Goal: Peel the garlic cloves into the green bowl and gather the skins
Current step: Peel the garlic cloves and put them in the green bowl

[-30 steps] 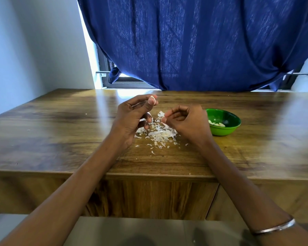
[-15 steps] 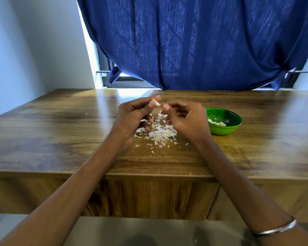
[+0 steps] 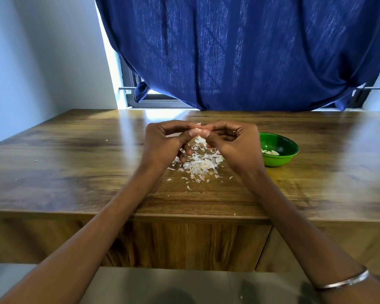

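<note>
The right hand (image 3: 233, 145) has joined the left hand (image 3: 165, 145); both pinch a garlic clove (image 3: 198, 130) (partly skinned), peeled ones in the green bowl (image 3: 280, 160), skins (image 3: 201, 164) ungathered.

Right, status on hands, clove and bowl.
Both hands, left and right, pinch one clove above the skins. Bowl right of them, holding peeled cloves. Nothing in the way.

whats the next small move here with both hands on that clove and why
Probably keep stripping skin off the garlic clove: the left hand and right hand both pinch it above the pile of skins, and papery bits still cling. Then it goes into the green bowl.
</note>
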Demonstrator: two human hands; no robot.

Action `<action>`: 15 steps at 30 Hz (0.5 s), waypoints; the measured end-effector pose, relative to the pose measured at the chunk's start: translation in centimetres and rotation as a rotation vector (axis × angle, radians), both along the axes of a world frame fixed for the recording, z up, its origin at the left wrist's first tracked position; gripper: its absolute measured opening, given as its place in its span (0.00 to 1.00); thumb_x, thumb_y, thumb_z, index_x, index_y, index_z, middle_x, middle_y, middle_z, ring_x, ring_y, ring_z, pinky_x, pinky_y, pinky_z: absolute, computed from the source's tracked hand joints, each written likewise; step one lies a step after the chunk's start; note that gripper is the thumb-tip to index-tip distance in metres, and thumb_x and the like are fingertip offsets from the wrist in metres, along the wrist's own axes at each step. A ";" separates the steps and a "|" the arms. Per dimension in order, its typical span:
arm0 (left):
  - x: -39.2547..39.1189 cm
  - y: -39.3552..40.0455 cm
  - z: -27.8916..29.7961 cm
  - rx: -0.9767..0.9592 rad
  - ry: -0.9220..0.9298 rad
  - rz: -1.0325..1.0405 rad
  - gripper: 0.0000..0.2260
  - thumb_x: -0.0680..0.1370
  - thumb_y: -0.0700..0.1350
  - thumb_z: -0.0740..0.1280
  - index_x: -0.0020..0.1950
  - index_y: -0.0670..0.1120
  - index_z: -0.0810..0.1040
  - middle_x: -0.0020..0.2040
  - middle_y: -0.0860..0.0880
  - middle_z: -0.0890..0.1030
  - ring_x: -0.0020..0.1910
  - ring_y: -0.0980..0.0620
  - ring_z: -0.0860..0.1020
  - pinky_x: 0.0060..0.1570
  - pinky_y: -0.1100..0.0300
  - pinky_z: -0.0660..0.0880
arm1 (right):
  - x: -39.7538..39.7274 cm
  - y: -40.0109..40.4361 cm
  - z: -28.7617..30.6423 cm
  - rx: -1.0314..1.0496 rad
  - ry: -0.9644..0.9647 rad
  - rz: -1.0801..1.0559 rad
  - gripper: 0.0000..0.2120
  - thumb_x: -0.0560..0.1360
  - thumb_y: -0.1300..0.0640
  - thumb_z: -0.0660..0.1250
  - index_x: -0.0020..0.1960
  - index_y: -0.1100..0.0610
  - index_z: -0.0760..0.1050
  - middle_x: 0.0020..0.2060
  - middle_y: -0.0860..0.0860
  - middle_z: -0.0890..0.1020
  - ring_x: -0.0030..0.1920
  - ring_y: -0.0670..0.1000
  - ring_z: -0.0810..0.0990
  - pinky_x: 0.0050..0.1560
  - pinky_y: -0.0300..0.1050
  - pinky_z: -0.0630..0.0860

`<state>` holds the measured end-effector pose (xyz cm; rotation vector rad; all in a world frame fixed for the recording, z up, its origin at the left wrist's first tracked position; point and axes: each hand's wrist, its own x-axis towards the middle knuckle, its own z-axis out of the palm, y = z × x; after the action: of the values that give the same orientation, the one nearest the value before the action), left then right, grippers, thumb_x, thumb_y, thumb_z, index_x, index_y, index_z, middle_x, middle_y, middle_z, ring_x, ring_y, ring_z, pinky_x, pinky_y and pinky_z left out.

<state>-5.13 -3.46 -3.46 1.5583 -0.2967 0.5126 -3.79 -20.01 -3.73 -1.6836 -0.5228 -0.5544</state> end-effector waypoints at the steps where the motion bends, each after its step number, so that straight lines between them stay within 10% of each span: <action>1: -0.1 0.0 0.0 0.006 -0.004 0.003 0.04 0.75 0.37 0.76 0.46 0.45 0.87 0.42 0.49 0.88 0.24 0.52 0.76 0.21 0.62 0.71 | -0.1 0.0 0.1 0.012 0.025 0.022 0.07 0.73 0.60 0.77 0.50 0.61 0.85 0.42 0.52 0.88 0.39 0.51 0.87 0.42 0.47 0.84; 15: 0.0 -0.1 0.0 -0.067 0.025 -0.036 0.05 0.77 0.36 0.73 0.50 0.44 0.87 0.41 0.50 0.87 0.23 0.52 0.74 0.21 0.62 0.70 | -1.0 0.0 1.0 0.187 0.304 0.207 0.07 0.79 0.67 0.66 0.50 0.58 0.82 0.37 0.51 0.86 0.36 0.45 0.84 0.42 0.36 0.81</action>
<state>-5.18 -3.60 -3.42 1.4908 -0.2856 0.4706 -4.75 -19.97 -2.73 -1.4802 -0.4043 -0.1848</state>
